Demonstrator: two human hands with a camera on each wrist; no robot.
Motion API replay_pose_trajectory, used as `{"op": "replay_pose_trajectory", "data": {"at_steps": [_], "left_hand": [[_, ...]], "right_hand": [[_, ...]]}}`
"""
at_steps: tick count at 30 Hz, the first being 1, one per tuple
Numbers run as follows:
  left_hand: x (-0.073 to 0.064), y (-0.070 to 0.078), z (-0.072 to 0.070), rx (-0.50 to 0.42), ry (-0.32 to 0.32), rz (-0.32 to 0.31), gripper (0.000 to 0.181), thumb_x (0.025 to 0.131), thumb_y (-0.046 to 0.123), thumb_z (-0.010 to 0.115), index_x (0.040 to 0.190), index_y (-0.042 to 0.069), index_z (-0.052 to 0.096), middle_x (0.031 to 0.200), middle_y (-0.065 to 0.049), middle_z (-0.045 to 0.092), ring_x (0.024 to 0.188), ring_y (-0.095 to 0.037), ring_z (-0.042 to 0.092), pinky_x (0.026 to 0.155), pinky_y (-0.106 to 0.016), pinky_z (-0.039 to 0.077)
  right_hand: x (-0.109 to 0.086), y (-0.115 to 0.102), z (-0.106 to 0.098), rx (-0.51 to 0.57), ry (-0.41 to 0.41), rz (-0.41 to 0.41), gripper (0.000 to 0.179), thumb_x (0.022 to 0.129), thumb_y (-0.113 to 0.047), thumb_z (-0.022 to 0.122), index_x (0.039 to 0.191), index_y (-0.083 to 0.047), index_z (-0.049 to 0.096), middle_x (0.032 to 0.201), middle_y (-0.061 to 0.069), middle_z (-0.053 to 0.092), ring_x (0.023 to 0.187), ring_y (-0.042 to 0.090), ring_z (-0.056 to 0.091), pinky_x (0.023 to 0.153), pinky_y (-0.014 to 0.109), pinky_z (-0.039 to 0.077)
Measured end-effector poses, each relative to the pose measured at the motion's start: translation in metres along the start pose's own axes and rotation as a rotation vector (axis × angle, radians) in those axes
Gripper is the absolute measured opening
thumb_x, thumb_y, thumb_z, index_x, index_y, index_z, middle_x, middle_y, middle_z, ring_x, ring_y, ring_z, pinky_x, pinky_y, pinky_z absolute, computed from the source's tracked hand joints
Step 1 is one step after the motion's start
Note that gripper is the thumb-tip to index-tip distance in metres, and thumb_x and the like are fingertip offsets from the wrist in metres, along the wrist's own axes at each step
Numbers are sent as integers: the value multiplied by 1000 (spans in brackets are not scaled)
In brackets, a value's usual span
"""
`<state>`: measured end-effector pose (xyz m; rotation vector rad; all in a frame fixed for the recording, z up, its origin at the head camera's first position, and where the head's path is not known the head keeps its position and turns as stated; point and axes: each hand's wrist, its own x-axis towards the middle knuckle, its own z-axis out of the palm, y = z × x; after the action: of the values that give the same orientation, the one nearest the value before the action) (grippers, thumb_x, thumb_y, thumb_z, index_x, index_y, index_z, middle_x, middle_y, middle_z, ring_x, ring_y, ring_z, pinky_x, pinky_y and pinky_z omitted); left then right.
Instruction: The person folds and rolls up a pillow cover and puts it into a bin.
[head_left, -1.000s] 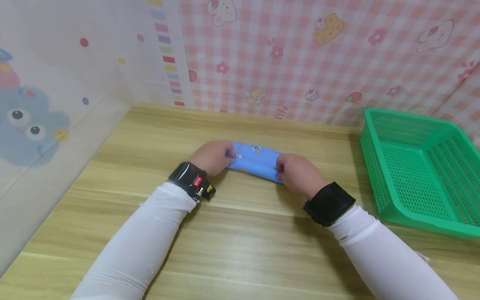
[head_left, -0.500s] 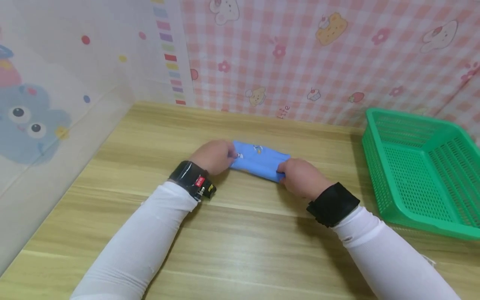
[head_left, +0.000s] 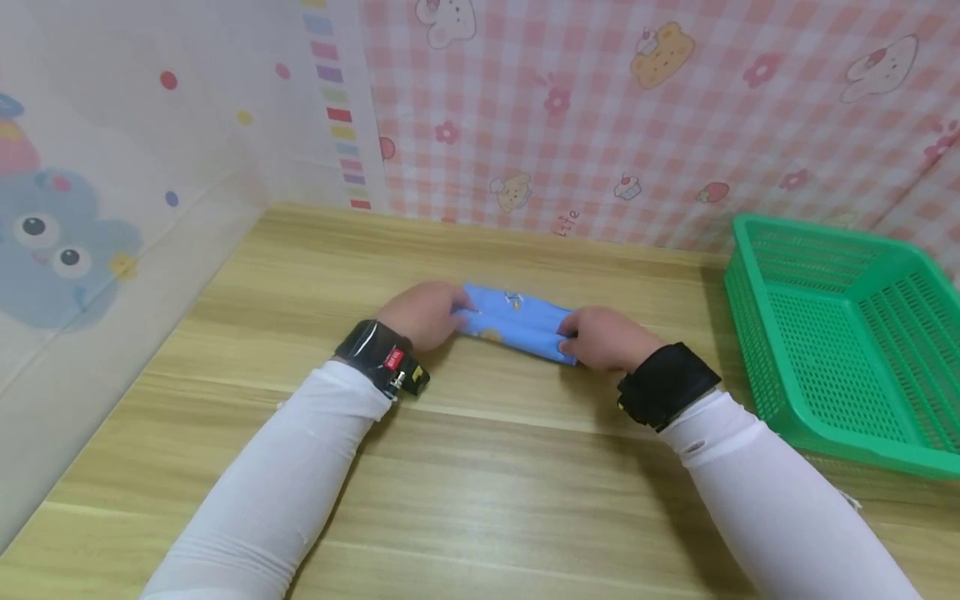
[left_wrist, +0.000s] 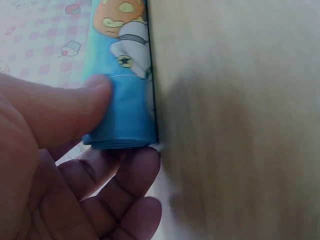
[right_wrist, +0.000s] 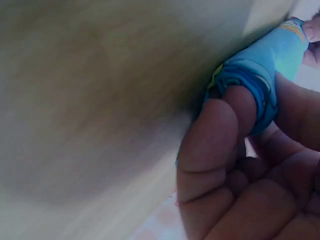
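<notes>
A blue cloth (head_left: 517, 323) with cartoon figures lies in a narrow folded, partly rolled strip at the middle of the wooden table. At its left end my left hand (head_left: 422, 315) pinches it; in the left wrist view the thumb lies on the printed side of the cloth (left_wrist: 125, 105), its layered edge facing the curled fingers. My right hand (head_left: 609, 338) grips the other end. Seen from the right wrist, the cloth (right_wrist: 280, 55) shows a coiled end, with a fingertip against the coil and the thumb on the outer side.
To the right stands a green perforated plastic basket (head_left: 787, 350) on the table (head_left: 465, 500). A pink checked cover with cartoon prints (head_left: 585, 125) rises behind the table, and a pale printed one (head_left: 135, 133) at the left.
My right hand shifts a little on the right end of the cloth, its fingers spreading slightly, and the front edge looks more rolled. My left hand stays nearly in place.
</notes>
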<state>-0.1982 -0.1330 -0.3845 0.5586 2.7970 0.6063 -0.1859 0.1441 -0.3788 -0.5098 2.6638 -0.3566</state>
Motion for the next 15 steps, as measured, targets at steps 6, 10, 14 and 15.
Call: {"op": "replay_pose_trajectory", "data": {"at_steps": [6,10,14,15], "left_hand": [[3,0,1,25,-13,4,40,111,30,51,143,10,64,150,-12,62,146,-33,52,125,-49,36],[2,3,0,41,-15,-6,40,111,29,50,142,8,64,150,-14,62,146,-34,51,125,-49,37],[1,5,1,27,6,-20,37,109,28,54,138,8,67,144,-14,66,141,-33,57,122,-49,42],[0,5,1,19,17,-25,35,109,28,56,136,9,68,142,-13,67,138,-33,59,120,-49,43]], "right_hand": [[2,4,-7,199,-24,129,21,102,-21,67,108,-1,65,79,5,64,68,17,59,60,27,47],[0,0,-3,184,69,118,17,99,-19,71,98,-5,62,74,3,58,66,19,56,60,29,44],[-4,-10,5,79,163,69,11,99,-15,72,100,-5,69,86,7,67,77,23,60,72,35,51],[-5,-12,7,49,177,55,10,99,-14,72,102,-4,71,90,9,69,80,24,62,75,38,54]]}}
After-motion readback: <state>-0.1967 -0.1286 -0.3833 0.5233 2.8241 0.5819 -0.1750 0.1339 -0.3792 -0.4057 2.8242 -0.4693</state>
